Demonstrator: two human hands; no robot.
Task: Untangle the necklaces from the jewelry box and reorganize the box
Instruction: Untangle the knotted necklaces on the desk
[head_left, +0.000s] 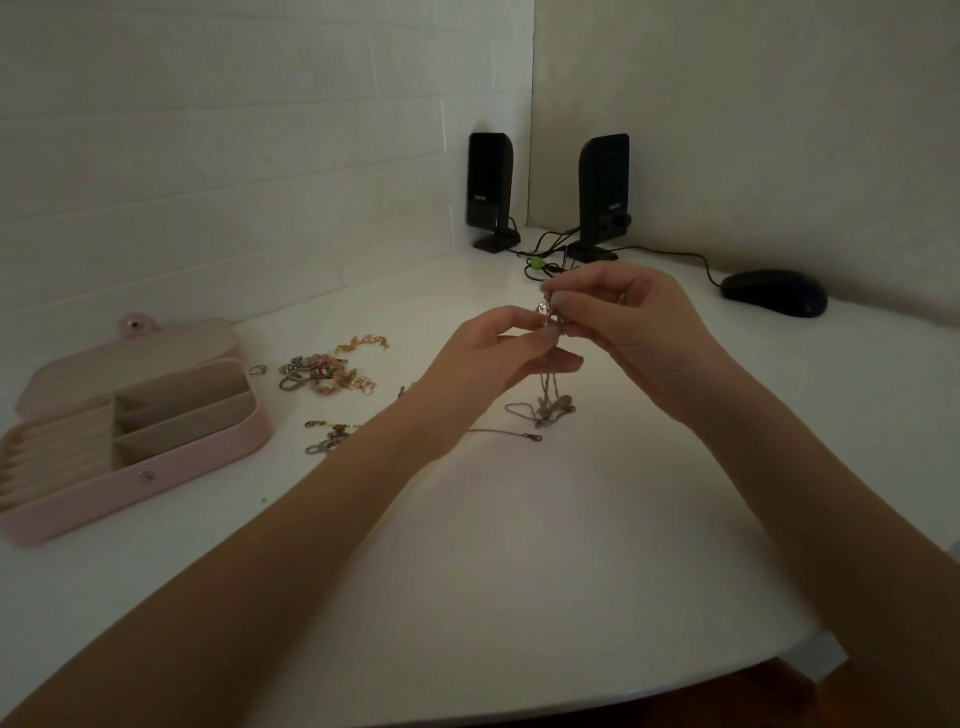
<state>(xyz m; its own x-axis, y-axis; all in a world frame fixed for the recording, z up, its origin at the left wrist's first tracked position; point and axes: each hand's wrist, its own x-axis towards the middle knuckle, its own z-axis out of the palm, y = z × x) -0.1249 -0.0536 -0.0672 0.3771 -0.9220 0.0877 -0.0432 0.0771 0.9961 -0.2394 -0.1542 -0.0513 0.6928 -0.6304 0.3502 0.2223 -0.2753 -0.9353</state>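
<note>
Surface: white bench (519, 545) set into a room corner; white panelled wall at left, plain beige wall at right. Light is dim.

Count, back of bench: two black speakers (490, 189) with tangled black cables, one black mouse (774, 292).

Count, left side: one pink jewelry box (130, 436), lid open and lying flat, ring rolls and three compartments showing. Beside it, one heap of gold and pink jewelry (327, 369); one smaller cluster (330, 439) nearer the front edge.

Two hands raised over mid-bench. Left hand (498, 358) and right hand (618, 312) both pinch the top of the silver necklaces (550, 402), fingertips nearly touching. Chains hang down from the pinch; lower loops and one clasp end lie on the bench. Number of chains in the tangle: cannot tell.
</note>
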